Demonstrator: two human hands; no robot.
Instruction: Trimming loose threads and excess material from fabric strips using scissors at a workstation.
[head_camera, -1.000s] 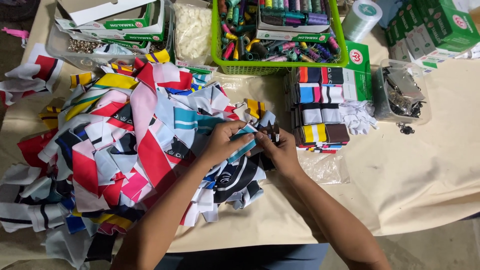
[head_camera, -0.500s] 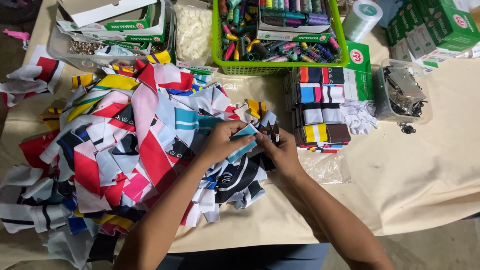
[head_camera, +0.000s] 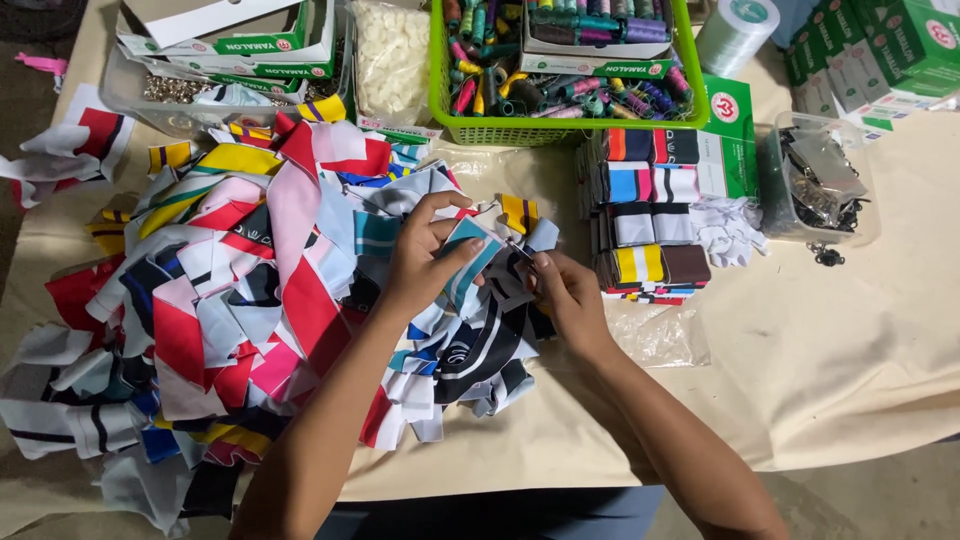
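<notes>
Head view: left hand (head_camera: 425, 262) pinches a teal-and-white fabric strip (head_camera: 468, 258), thumb on top, fingers closed on it; right hand (head_camera: 565, 292) closed on the strip's other end, just beside the left; strip held above the heap of coloured fabric scraps (head_camera: 250, 300) on the cloth-covered table (head_camera: 850, 360); stack of folded strips (head_camera: 648, 215) near the right hand; green basket (head_camera: 560, 128) of thread spools beyond.

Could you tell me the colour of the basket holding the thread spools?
Bright green basket, seen in the head view.
</notes>
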